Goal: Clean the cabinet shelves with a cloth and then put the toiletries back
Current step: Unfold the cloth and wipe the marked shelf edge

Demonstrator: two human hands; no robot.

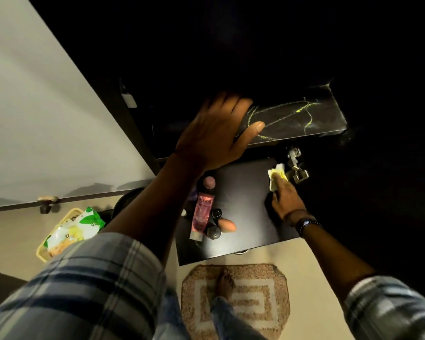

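Observation:
My left hand (219, 131) lies flat, fingers spread, on the front edge of the upper dark shelf (329, 114), which bears yellow scribble marks. My right hand (286, 197) presses a pale yellow cloth (276, 177) onto the lower dark shelf (245, 200), near its far right corner. On the left part of that lower shelf stand toiletries: a pink tube (201, 215), a pink-capped bottle (209, 182), two small dark-capped bottles (213, 231) and an orange rounded item (227, 225).
A white cabinet door (47, 106) hangs open at left. A metal hinge (295, 165) sits just beyond the cloth. On the floor are a yellow basket (59, 229) with packets, a patterned mat (236, 300) and my bare foot (225, 280).

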